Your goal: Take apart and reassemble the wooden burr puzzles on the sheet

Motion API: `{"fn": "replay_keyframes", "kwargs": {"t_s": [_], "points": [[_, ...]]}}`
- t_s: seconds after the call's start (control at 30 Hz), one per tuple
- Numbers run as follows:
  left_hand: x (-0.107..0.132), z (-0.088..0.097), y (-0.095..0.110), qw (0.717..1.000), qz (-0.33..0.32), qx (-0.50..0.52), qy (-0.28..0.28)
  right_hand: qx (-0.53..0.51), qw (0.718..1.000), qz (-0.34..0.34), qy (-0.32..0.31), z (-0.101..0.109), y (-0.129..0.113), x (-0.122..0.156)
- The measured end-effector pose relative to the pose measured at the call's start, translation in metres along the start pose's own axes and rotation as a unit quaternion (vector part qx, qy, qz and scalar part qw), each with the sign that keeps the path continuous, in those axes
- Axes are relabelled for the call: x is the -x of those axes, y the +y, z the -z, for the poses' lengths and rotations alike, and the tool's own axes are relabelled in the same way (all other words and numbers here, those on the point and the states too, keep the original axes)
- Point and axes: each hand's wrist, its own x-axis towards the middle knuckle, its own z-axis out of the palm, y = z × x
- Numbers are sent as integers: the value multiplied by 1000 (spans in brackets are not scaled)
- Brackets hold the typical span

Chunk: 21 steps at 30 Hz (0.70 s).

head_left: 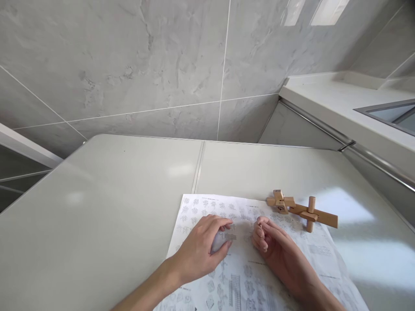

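Note:
A large printed sheet (238,270), covered in small line drawings, lies on the table under both hands. Over its left half is my left hand (207,244), curved with the thumb apart from the fingers and nothing between them. My right hand (275,248) is turned on its side over the right half, fingers curled in against the thumb; no object shows in it. Just beyond it, at the sheet's upper right, an interlocking wooden puzzle piece group (281,201) with dark marks touches or nearly touches a flat wooden bar (327,218) crossed by a round wooden peg (310,214).
The pale glossy table (97,224) has a seam (198,166) running away from me. A grey tiled wall (145,65) rises behind it. To the right is a white ledge (330,97) with a metal rail (314,122) below.

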Motion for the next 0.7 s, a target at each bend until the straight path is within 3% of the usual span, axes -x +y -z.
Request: {"fn": "replay_keyframes", "kwargs": {"t_s": [0.7], "points": [[-1,0,1,1000,-4,-9,-5,-14,999,-8,-28,2,0,0]]}}
